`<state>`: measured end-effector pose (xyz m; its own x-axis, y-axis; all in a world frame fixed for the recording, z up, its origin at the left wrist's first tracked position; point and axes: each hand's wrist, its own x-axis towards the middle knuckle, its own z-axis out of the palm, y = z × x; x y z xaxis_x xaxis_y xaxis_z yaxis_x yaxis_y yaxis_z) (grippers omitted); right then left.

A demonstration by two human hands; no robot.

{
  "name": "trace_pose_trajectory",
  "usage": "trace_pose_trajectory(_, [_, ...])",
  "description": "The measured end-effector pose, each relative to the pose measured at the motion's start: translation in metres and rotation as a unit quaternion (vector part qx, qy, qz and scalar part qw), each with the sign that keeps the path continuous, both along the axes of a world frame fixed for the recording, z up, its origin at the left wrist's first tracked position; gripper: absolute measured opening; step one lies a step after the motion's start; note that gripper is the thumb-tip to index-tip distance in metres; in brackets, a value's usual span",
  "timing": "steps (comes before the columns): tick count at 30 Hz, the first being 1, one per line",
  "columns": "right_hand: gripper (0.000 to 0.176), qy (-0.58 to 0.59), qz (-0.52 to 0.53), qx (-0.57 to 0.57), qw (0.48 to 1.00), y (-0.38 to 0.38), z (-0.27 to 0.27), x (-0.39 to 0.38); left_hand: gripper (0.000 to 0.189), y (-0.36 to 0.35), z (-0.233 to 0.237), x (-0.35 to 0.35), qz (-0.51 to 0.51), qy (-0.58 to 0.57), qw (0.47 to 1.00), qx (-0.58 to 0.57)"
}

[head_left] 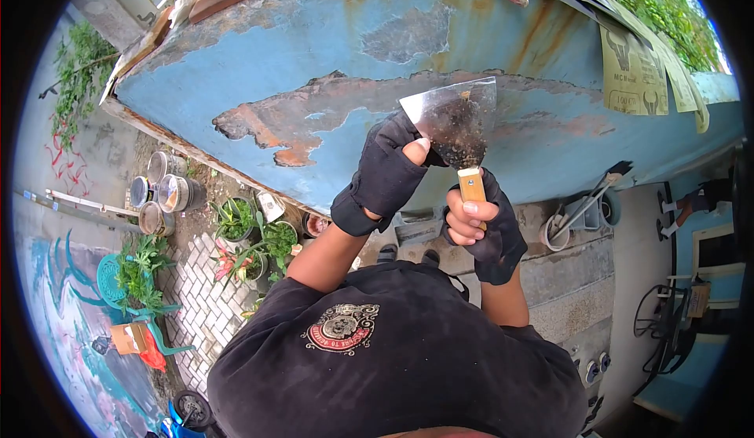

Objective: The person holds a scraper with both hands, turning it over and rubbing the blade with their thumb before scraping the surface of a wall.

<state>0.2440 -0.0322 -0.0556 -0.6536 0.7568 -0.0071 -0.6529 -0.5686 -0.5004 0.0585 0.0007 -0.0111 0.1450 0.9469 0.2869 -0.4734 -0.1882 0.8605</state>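
Observation:
A wide metal scraper point(459, 124) with a wooden handle is held up, its blade speckled with dark residue. My right hand point(488, 222), in a black fingerless glove, wraps round the handle. On the blade's left side is my left hand point(385, 167), also gloved, with its thumb on the blade's edge and its other fingers hidden behind. Beyond the blade stands a blue wall point(306, 38), its paint peeled in a long grey and rusty-brown patch point(283, 112).
Sandpaper sheets point(635, 69) hang over the wall at the upper right. Plant pots point(236, 218) and several buckets point(174, 193) stand at the lower left. A bucket with tools point(556, 234) is to the right. Another person's legs point(679, 202) show at the far right.

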Motion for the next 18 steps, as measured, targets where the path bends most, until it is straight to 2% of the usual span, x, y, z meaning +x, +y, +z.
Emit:
trace_pose_trajectory(1, [0.043,0.0,0.003,0.001,1.0,0.001,0.001,0.0,0.024,0.0,-0.001,-0.001,0.003,0.0,1.0,0.001])
trace_pose_trajectory(3, [0.043,-0.003,0.009,0.005,1.0,0.004,0.003,-0.001,0.037,0.001,-0.004,-0.005,0.0,0.027,1.0,0.005])
trace_pose_trajectory(9, [0.042,-0.017,0.016,0.01,1.0,0.009,0.009,-0.005,0.038,0.009,-0.014,-0.011,0.027,0.062,0.997,0.025])
trace_pose_trajectory(18, [0.042,-0.031,0.017,0.014,0.999,0.011,0.015,-0.009,0.039,0.008,-0.003,-0.009,0.017,-0.005,1.0,0.018])
